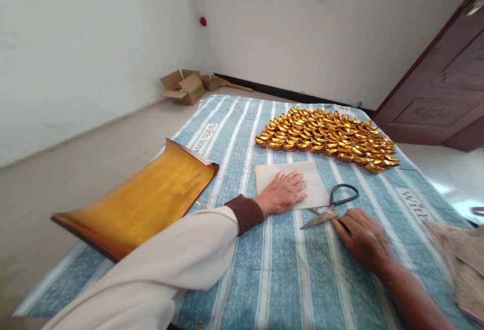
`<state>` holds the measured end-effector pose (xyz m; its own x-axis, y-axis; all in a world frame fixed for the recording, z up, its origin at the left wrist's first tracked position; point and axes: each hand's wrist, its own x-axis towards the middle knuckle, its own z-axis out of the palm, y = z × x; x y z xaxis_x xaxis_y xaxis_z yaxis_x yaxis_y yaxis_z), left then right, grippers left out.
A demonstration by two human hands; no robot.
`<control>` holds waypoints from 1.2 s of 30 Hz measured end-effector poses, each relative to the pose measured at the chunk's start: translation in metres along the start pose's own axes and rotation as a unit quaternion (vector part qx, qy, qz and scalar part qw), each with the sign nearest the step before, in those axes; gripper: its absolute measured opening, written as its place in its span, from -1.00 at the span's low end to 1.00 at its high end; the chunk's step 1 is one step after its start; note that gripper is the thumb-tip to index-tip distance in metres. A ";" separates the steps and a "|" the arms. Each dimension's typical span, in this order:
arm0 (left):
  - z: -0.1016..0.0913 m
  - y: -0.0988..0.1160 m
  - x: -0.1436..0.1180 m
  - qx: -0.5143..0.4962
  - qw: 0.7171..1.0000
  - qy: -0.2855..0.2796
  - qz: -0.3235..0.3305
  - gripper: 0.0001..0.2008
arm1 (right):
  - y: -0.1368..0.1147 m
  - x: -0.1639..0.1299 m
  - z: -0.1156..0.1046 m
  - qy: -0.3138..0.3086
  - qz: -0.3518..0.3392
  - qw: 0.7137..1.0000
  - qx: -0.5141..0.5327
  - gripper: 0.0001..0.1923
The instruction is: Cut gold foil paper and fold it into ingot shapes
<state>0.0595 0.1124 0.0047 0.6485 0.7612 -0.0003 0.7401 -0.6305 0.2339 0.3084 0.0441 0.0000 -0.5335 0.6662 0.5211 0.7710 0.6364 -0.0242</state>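
My left hand (pixel 284 191) lies flat, fingers spread, on a pale folded sheet of paper (pixel 313 173) with a thin gold edge at its left side. In my right hand (pixel 365 236) is one handle of a pair of old scissors (pixel 325 215); the fingers are closed round it. The scissors' other black loop stands free above, and their blades are parted, pointing left along the paper's near right corner. To the left, a large curved gold sheet (pixel 151 194) rests partly over the table's edge.
Many folded gold paper ingots (pixel 321 133) cover the far right of the striped tablecloth (pixel 227 133). A quilted beige cloth (pixel 469 269) lies at the right edge. Open cardboard boxes (pixel 185 88) sit on the floor by the wall. A dark wooden door (pixel 431 83) stands at the right.
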 end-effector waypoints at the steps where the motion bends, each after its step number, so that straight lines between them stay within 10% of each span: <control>1: 0.000 0.000 0.000 -0.002 1.000 -0.002 -0.001 -0.48 | 0.000 0.003 0.001 0.000 -0.002 1.000 -0.001 -0.70; 36: -0.004 0.001 0.003 -0.015 1.000 -0.009 0.001 -0.49 | -0.019 0.013 0.003 -0.012 -0.009 1.000 0.026 -0.67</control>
<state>0.0616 0.1147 0.0087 0.6541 0.7562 -0.0175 0.7327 -0.6278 0.2627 0.2863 0.0419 0.0048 -0.5564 0.6624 0.5016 0.7422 0.6676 -0.0583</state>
